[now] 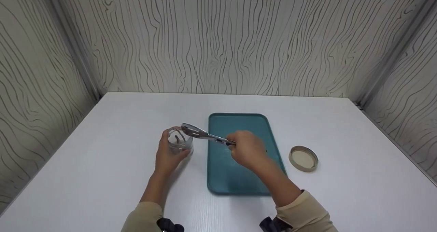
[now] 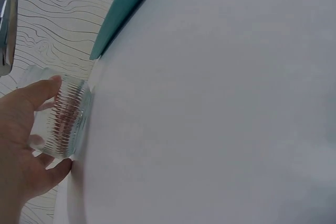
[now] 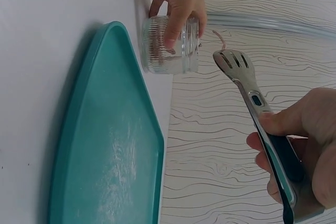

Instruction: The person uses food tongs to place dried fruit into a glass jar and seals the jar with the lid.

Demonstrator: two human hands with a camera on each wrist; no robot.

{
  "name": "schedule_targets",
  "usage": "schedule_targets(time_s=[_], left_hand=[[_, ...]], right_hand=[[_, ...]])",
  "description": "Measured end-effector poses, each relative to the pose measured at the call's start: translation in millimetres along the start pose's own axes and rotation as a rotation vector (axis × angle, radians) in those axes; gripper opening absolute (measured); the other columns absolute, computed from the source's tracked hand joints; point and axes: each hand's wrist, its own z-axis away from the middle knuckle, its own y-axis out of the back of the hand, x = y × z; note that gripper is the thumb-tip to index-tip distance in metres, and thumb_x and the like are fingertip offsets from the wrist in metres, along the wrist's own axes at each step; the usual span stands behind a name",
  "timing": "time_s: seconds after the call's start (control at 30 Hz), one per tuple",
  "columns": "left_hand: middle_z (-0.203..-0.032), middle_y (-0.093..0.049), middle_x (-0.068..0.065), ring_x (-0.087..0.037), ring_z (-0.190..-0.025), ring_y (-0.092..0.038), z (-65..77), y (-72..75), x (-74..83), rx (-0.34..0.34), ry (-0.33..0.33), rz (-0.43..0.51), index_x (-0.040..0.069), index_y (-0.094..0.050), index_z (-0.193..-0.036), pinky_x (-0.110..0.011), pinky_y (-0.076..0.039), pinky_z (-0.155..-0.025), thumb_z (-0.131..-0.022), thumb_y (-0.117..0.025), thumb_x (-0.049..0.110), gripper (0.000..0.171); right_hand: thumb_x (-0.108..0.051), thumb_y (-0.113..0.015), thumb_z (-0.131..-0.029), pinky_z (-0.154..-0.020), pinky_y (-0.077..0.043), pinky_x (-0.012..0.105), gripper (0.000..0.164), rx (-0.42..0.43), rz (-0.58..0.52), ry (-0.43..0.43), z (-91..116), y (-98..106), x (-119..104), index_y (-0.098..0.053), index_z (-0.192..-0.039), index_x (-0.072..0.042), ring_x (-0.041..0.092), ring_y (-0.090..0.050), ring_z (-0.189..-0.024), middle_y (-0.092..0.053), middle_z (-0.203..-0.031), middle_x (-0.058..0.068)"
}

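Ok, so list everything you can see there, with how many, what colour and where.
Jar: one, clear glass, left of the tray, in the left hand
Pieces: count unclear, brownish, inside the jar
Thin strip: one, pinkish brown, at the tips of the tongs
Tongs: one pair, silver with dark grip, in the right hand
Tray: one, teal, on the table
Lid: one, tan, right of the tray
Table: one, white, under everything
Walls: three, pale with dark wavy lines, behind and beside the table
Wrist devices: two, black, by the cuffs
Sleeves: two, beige, bottom of the head view
Hands: two, left on the jar, right on the tongs
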Motion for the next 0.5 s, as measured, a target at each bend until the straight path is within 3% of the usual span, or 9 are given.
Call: schedule_targets(time_s=[0.2, 0.5], left_hand=[[-0.136, -0.027, -0.016, -0.031, -0.124, -0.021, 0.7, 1.2, 1.8, -0.02, 0.042, -0.047, 0.011, -0.021, -0.133, -0.045, -0.02, -0.099, -0.065, -0.075, 0.02, 0.088], [-0.135, -0.025, -0.018, -0.033, -0.124, -0.02, 1.8, 3.5, 2.1, -0.034, 0.043, -0.04, 0.009, -0.019, -0.134, -0.046, -0.019, -0.098, -0.066, -0.073, 0.02, 0.088]], right_hand=[[-0.003, -0.059, -0.078, -0.045, -0.037, 0.025, 0.012, 0.006, 0.035, 0.022, 0.0, -1.0, -0.1, -0.065, -0.076, -0.013, 0.011, -0.046, -0.058, -0.056, -0.067, -0.003], [-0.004, -0.058, -0.078, -0.045, -0.038, 0.027, 0.013, -0.015, 0.078, 0.01, -3.2, -1.5, -5.9, -0.065, -0.075, -0.014, 0.013, -0.048, -0.06, -0.055, -0.066, -0.004]])
